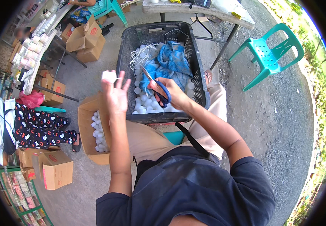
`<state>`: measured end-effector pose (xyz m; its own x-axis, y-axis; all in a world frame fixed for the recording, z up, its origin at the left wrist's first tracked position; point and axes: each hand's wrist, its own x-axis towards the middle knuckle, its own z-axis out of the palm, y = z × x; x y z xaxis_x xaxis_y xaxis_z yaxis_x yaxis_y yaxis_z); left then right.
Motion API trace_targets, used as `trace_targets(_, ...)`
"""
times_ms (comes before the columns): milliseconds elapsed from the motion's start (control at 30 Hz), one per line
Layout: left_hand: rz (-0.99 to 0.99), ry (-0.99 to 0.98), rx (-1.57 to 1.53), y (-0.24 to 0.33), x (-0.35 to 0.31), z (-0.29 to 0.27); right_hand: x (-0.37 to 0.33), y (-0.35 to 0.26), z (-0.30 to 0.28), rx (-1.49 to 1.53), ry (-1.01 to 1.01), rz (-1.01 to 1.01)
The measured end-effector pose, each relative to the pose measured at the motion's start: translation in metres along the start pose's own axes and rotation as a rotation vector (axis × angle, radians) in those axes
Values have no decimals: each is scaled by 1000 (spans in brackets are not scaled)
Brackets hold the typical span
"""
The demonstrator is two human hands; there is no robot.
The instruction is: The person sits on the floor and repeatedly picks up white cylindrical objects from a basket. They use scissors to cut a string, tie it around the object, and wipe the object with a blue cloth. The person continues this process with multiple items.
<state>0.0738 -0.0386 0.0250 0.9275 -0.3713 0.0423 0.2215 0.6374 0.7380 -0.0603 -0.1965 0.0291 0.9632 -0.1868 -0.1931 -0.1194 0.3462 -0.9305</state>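
Observation:
A small white candle (109, 77) with a thin wick sticking out sits between the thumb and fingers of my left hand (117, 101), its other fingers raised and spread. My right hand (176, 93) grips scissors (164, 98) with dark blue handles, their blades pointing up and left toward the candle but apart from it. Beneath both hands stands a big black plastic crate (153, 117). Inside are many white candles (146, 101), a blue patterned cloth (174, 59) and a bundle of white string (142, 56). By my left forearm, a cardboard box (85, 130) holds more white candles.
A green plastic chair (270, 56) stands at the right on gravel. Ahead is a table (208, 17); another table (38, 67) at the left carries rows of wrapped candles. Open cartons (87, 39) lie on the floor. A person in patterned trousers (42, 126) stands at the left.

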Motion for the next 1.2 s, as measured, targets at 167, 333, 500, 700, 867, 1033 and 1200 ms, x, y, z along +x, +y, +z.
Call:
trace_targets(167, 362, 333, 383, 45, 48, -160, 47, 53, -51, -1312, -186, -104)
trace_targets(333, -202, 782, 696, 31, 6, -393, 69, 116, -66, -1719, -617, -341)
trace_targets(500, -644, 976, 1083, 24, -66, -464, 132, 54, -59, -1536, -274, 77)
trace_targets(700, -159, 748, 759, 45, -3, -356, 153, 83, -70, -1963, -178, -185)
trace_targets(867, 147, 167, 1028, 61, 41, -117, 194, 30, -88, -1253, 271, -280)
trace_targets(1033, -162, -597, 1337, 5, 61, -10, 207, -110, -113, 183, 481, -249)
trace_targets(1200, -467, -1051, 1958, -101, 91, -5, 180, -91, -152, 269, 405, -315)
